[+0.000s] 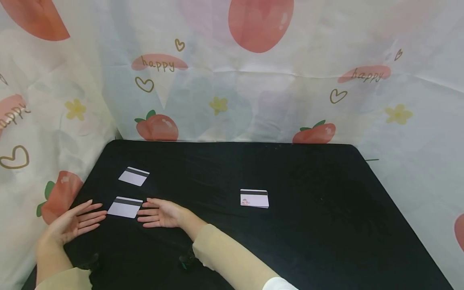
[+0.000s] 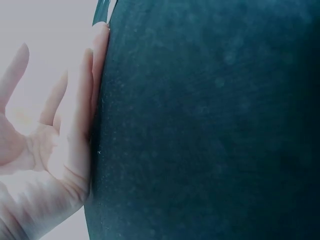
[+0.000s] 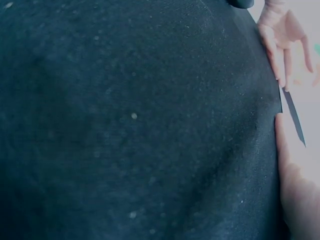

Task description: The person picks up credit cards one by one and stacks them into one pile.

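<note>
A white card (image 1: 125,209) with a dark stripe lies flat on the black table at the left, between my two hands. My left hand (image 1: 77,222) is at its left edge, palm facing inward and fingers straight, the fingertips right at the card. From the other side my right hand (image 1: 161,213) reaches in with extended fingers, their tips close to the card's right edge. In the right wrist view the card (image 3: 293,116) shows as a thin slanted strip between both hands. The left wrist view has my left hand (image 2: 67,145) resting edge-down along the dark cloth.
Another striped white card (image 1: 133,177) lies just behind the first. Farther right is a small stack of cards (image 1: 254,199), the top one bearing a faint picture. A fruit-patterned curtain (image 1: 253,92) hangs behind the black table (image 1: 308,233) and along its sides.
</note>
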### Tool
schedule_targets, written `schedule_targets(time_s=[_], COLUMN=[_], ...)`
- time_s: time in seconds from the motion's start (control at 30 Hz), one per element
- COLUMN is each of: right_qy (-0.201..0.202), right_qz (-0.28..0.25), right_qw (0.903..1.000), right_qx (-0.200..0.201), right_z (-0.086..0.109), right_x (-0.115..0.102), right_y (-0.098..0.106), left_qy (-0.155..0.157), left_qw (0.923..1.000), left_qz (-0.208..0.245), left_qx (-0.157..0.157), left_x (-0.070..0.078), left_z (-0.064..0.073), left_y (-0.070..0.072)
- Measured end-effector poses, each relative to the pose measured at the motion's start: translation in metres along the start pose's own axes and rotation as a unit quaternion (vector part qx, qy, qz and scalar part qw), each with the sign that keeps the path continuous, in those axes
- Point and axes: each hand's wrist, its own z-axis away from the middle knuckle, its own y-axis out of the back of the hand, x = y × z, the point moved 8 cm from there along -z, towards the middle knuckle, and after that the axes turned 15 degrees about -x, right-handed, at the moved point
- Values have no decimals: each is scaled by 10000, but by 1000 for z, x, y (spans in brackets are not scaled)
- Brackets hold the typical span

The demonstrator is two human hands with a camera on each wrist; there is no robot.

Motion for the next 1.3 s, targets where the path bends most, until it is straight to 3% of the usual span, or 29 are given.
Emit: schedule_targets(time_s=[0.13, 0.33, 0.7, 1.03, 1.3], right_qy=[1, 19, 41, 93, 149], right_qz=[-52, -74, -97, -145, -228], right_qw=[10000, 10000, 9999, 9998, 9996], right_qx=[5, -13, -52, -77, -46], right_z=[-1, -1, 0, 0, 1], right_x=[2, 1, 1, 1, 1], right_y=[1, 2, 1, 1, 2], left_qy=[61, 189, 460, 444, 373], left_qw=[9998, 9964, 9765, 9745, 9741], left_qz=[-148, -731, -1890, -2034, -1909], left_qx=[75, 380, 924, 843, 1152], left_x=[-1, 0, -1, -3, -5], left_z=[-1, -4, -5, -5, -6], left_y=[1, 6, 9, 3, 4])
